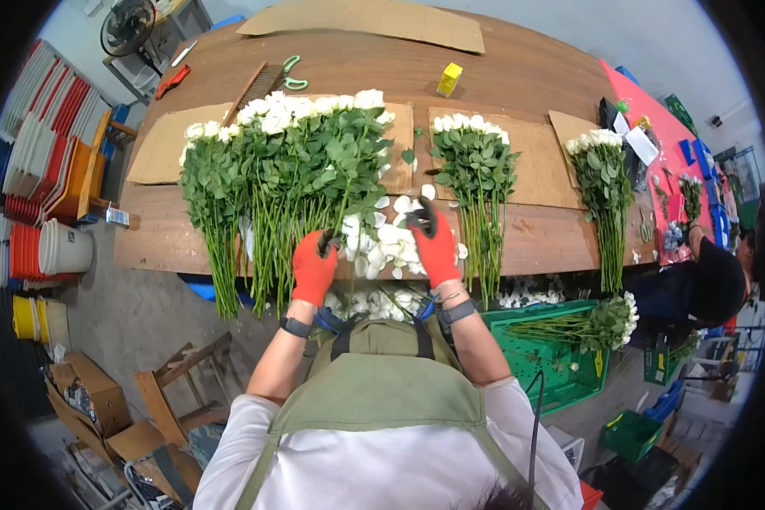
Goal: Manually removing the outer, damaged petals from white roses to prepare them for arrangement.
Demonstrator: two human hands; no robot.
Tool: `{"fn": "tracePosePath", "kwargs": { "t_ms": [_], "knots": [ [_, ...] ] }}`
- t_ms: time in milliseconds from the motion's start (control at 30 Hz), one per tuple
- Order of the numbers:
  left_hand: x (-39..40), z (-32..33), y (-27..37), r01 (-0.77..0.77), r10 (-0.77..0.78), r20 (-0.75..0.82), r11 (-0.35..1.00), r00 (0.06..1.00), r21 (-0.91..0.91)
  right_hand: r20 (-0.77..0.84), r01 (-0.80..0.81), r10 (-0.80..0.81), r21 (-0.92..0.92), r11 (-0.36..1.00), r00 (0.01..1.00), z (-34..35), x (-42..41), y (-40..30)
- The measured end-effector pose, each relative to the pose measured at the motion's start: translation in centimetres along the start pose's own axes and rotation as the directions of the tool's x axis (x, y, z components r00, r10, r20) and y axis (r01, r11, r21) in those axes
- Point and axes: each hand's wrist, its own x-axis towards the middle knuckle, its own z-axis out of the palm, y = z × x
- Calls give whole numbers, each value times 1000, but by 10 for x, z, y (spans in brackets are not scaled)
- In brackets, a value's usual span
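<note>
My left hand (314, 262), in a red glove with dark fingertips, has its fingers closed around the stem of a white rose beside the large heap of white roses (280, 166). The rose's leafy stem (349, 185) rises from that hand, over the heap's right side. My right hand (432, 239), gloved alike, is raised over loose white petals (389, 245) with its thumb and fingers curved apart; nothing shows between them. A smaller bunch of white roses (475, 166) lies to its right, and another bunch (599, 172) lies farther right on the wooden table (523, 76).
Cardboard sheets (539, 169) lie under the flowers. Green-handled scissors (295, 83), a brush (255, 86) and a yellow box (449, 80) are beyond them. A green crate (548, 382) holds roses below the table's edge. Another person (707, 287) is at the far right.
</note>
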Motion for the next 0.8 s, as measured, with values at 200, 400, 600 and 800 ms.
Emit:
{"fn": "tracePosePath", "kwargs": {
  "t_ms": [200,400,600,800],
  "knots": [
    [-23,24,0,136,-41,186,835,982,-533,328,-289,141,465,837,934,51,14,-29],
    [-7,-13,61,133,-34,201,852,979,-507,219,-178,103,357,917,970,44,11,-49],
    [50,-83,115,-200,98,-213,819,972,-538,189,417,-383,-201,886,904,32,-13,-49],
    [42,-98,143,166,-60,160,562,985,-810,384,395,-299,-199,897,873,24,-48,-74]
  ]
}}
